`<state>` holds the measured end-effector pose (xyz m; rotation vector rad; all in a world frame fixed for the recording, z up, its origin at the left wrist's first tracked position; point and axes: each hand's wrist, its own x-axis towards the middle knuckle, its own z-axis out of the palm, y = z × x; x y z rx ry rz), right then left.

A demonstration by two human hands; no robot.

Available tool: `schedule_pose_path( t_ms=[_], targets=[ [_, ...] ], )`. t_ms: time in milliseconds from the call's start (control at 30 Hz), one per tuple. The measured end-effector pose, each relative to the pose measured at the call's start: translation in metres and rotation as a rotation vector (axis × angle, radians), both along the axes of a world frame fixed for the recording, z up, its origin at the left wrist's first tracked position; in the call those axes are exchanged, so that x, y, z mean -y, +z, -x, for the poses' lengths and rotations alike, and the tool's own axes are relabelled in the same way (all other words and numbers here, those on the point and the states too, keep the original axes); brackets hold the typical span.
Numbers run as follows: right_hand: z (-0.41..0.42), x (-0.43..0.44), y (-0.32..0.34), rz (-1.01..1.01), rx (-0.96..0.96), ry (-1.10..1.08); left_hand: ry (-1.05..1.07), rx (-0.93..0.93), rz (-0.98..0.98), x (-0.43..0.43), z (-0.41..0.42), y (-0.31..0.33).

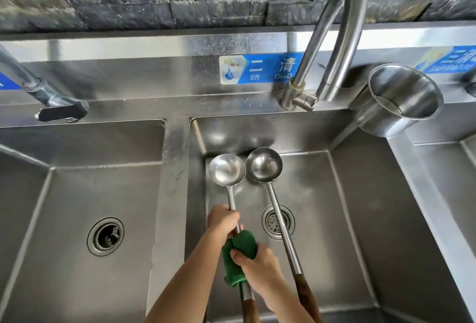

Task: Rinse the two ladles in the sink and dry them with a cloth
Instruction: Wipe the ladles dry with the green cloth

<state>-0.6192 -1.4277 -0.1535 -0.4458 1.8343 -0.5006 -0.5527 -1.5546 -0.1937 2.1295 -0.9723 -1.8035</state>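
Observation:
Two steel ladles with brown wooden handle ends are over the middle sink basin (360,219). My left hand (222,222) grips the metal shaft of the left ladle (226,172), whose bowl faces up near the basin's back wall. My right hand (257,262) is closed on a green cloth (238,258) wrapped around that same shaft, just below my left hand. The right ladle (264,165) lies in the basin, its shaft crossing the drain (274,222) and its handle reaching the front edge.
A curved steel faucet (334,39) rises behind the middle basin, with no water running. A steel cylindrical pot (399,98) lies tipped on the ledge at right. An empty left basin (77,206) has its own drain and a second faucet (38,85). Another basin starts at far right.

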Motion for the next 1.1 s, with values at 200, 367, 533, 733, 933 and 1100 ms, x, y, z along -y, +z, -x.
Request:
schedule_pose_path(
  t_ms=[200, 367, 533, 733, 933, 1100],
  targets=[
    [0.003, 0.008, -0.021, -0.014, -0.006, 0.001, -0.027, 0.046, 0.042, 0.006, 0.005, -0.029],
    [0.005, 0.012, -0.033, -0.035, 0.051, 0.012, -0.035, 0.085, 0.083, 0.008, 0.009, -0.035],
    [0.005, 0.01, -0.037, -0.056, 0.117, 0.012, -0.077, 0.135, 0.11, 0.005, 0.008, -0.042],
    [0.005, 0.011, -0.036, -0.07, 0.119, 0.011, -0.276, 0.257, 0.164, 0.003, 0.006, -0.042],
    [0.012, 0.008, -0.024, -0.024, 0.009, -0.093, -0.457, 0.361, 0.298, -0.007, 0.006, -0.019],
    [0.028, 0.009, -0.006, 0.143, 0.218, -0.495, -0.493, 0.241, 0.336, -0.022, 0.003, 0.036]
  ],
)
